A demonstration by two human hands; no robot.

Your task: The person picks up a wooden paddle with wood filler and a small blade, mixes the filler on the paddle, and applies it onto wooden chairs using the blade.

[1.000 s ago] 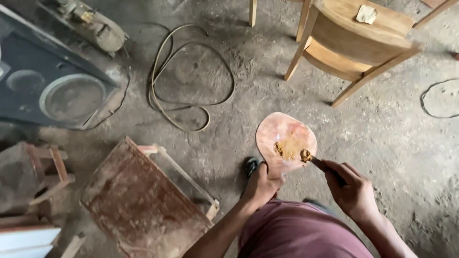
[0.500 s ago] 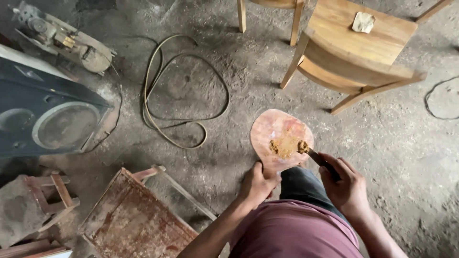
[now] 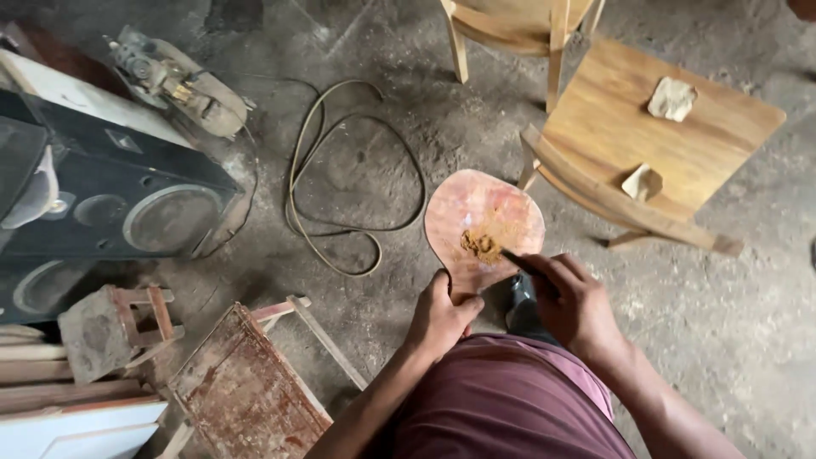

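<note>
A flat reddish paddle-shaped board (image 3: 483,223) carries a brown putty lump (image 3: 481,246).

We list a dusty grey concrete floor (image 3: 748,306); a pale wooden chair (image 3: 646,144) at upper right, two crumpled scraps on its seat; a second wooden chair (image 3: 510,25) behind it; a looped tan cable (image 3: 340,170); a black loudspeaker cabinet (image 3: 110,204) at left; a rust-stained wooden frame (image 3: 246,391) below it. We note soft, even light.
</note>
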